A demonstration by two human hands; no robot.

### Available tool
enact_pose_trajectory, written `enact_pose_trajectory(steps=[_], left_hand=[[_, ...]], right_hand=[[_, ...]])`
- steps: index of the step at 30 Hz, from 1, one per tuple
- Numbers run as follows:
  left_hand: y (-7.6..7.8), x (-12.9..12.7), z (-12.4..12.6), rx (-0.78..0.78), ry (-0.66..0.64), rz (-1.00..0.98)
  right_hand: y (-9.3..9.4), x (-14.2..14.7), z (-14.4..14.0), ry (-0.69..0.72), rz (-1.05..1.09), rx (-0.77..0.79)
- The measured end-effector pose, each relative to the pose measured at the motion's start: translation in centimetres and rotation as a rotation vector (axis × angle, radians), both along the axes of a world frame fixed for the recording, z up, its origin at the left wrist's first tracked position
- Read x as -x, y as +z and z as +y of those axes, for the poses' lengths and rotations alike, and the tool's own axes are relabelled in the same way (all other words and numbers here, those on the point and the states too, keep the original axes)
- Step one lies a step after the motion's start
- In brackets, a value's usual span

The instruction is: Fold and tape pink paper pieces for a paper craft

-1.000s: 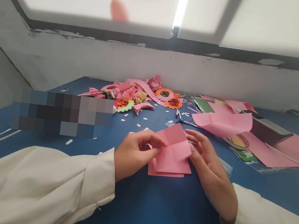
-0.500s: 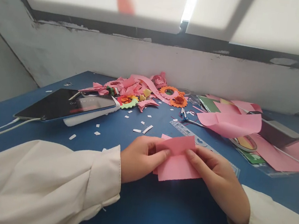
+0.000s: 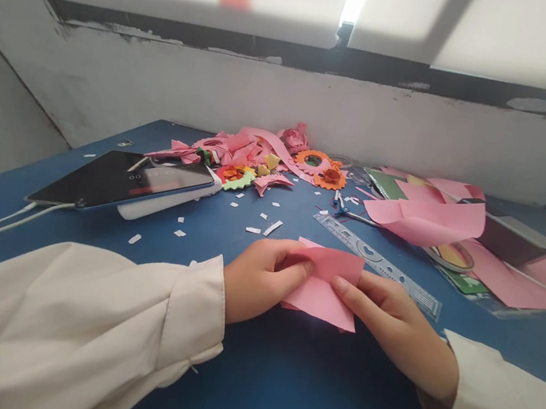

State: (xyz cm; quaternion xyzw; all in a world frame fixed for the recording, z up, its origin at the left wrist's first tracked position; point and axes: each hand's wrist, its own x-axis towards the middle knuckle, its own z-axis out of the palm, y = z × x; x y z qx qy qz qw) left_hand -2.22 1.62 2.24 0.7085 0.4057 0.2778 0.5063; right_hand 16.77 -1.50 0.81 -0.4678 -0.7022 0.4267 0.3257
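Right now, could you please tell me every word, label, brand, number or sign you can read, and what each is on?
"00", faint, on the screen of the tablet; anything after it is blurred.
Ruler: markings too small to read.
Green packet: a white mark, too blurred to make out.
Held pink paper: no writing seen.

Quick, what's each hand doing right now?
Left hand: closed, pinching the folded pink paper between thumb and fingers.
Right hand: closed, gripping the same paper from the other side.
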Motion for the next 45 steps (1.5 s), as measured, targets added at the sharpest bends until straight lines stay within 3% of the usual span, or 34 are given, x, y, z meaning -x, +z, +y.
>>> enact_pose_trajectory(steps=[5, 11, 17, 22, 26, 34, 36, 39, 42, 45], left_hand=[[-0.1, 0.0, 0.0, 0.032, -0.013, -0.019], [-0.3, 0.1, -0.2, 0.108, -0.1, -0.03], [-0.2, 0.1, -0.1, 0.079, -0.082, -0.01], [-0.2, 0.3, -0.1, 0.072, -0.081, -0.006], [-0.2, 0.2, -0.1, 0.017, -0.071, 0.004], [-0.4, 0.4, -0.2, -0.097, -0.08, 0.027], [-0.4, 0.4, -0.2, -0.136, -0.09, 0.032], [-0.2, 0.4, -0.4, -0.187, -0.12, 0.049], [-0.2, 0.5, -0.6, -0.222, -0.136, 0.061], [-0.2, 0.5, -0.6, -0.249, -0.157, 0.07]], right_hand=[[-0.1, 0.1, 0.0, -0.003, 0.029, 0.04], [-0.1, 0.1, 0.0, -0.148, 0.097, 0.008], [-0.5, -0.1, -0.5, -0.274, -0.14, -0.361], [-1.0, 0.0, -1.4, -0.203, -0.387, -0.72], [-1.1, 0.1, -1.7, -0.088, -0.447, -0.834], [-0.4, 0.0, -2.0, 0.058, -0.274, -0.718], [-0.2, 0.1, -1.9, 0.015, -0.173, -0.668], [0.0, 0.2, -1.4, -0.083, -0.022, -0.442], [0.2, 0.2, -0.9, 0.016, 0.013, -0.168], [0.6, 0.3, -0.7, 0.091, -0.08, -0.114]])
